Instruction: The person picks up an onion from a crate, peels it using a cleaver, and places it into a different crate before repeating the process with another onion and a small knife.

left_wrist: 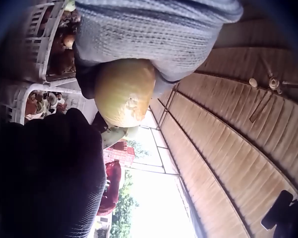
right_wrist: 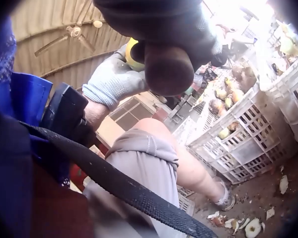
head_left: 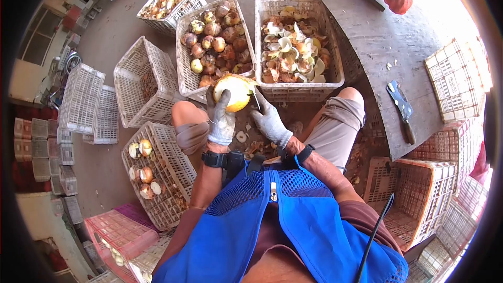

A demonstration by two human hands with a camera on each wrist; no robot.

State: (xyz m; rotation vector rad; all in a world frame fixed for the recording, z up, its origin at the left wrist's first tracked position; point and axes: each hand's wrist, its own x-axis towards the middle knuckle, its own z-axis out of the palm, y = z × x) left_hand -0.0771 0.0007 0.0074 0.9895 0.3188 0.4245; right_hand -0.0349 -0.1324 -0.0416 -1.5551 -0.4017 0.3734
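Observation:
My gloved left hand (head_left: 222,116) grips a large onion (head_left: 239,90), its pale flesh facing up and yellow skin still round the edge. From the left wrist view the onion (left_wrist: 123,94) shows yellowish skin under the grey knitted glove. My gloved right hand (head_left: 271,122) holds a knife, its thin blade (head_left: 256,99) right at the onion's right side. The knife's round brown handle end (right_wrist: 170,73) sticks out of the right fist in the right wrist view. Much of the handle is hidden by the glove.
Ahead stand a crate (head_left: 184,76) of unpeeled onions and a crate (head_left: 338,73) of peelings. A crate (head_left: 181,170) at the left bears several cut onions. On the dark table (head_left: 367,36) at the right lies a cleaver (head_left: 401,102). Peel scraps (right_wrist: 253,227) litter the floor.

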